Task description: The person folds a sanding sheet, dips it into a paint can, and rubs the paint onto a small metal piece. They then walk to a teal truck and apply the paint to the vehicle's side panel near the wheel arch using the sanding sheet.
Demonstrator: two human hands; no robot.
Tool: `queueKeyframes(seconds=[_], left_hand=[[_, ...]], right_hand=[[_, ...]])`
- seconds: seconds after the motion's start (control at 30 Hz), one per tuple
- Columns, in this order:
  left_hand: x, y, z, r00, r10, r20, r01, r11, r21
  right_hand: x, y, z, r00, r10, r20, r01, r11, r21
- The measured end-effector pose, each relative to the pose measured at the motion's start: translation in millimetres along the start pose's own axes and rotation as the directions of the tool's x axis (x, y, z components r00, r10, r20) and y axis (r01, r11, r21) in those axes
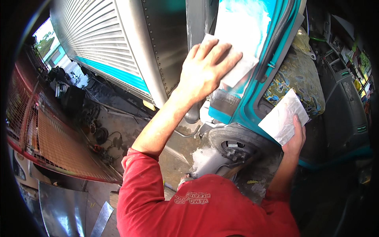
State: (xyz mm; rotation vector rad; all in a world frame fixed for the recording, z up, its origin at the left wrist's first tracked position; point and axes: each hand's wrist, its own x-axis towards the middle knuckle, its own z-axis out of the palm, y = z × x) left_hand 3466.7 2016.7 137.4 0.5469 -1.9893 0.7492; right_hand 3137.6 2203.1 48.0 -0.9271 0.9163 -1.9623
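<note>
My left hand (205, 65) presses a pale, folded sheet (237, 74), which looks like sandpaper, flat against the panel of a teal vehicle cab. Its fingers lie bent over the sheet's upper left part. Above it, the panel (242, 23) is covered in white, with teal showing along its edge. On the right, my right hand (295, 138) grips a whitish square sheet or board (282, 116) by its lower corner, with the thumb on top. That square is held in the cab's doorway, in front of a patterned seat (296, 79). What it is made of cannot be told.
A black rubber door seal (272, 47) runs beside the panel. Below is a dark wheel (237, 142). A ribbed metal cargo body (94, 35) stands at the upper left, a red mesh frame (59, 138) at the left. Metal sheets (63, 209) lie lower left.
</note>
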Motion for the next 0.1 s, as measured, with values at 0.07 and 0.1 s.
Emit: queueKeyframes(seconds=[0.07,0.1], left_hand=[[37.6,-19.3,15.5,0.992,0.011,-0.129,0.002,0.995,0.098],[50.7,-26.0,20.5,0.99,0.023,-0.136,-0.01,0.995,0.101]], right_hand=[[-4.2,13.3,-5.8,0.999,0.031,0.035,-0.03,0.999,-0.023],[-6.0,18.3,-10.4,0.992,0.003,0.128,-0.001,1.0,-0.018]])
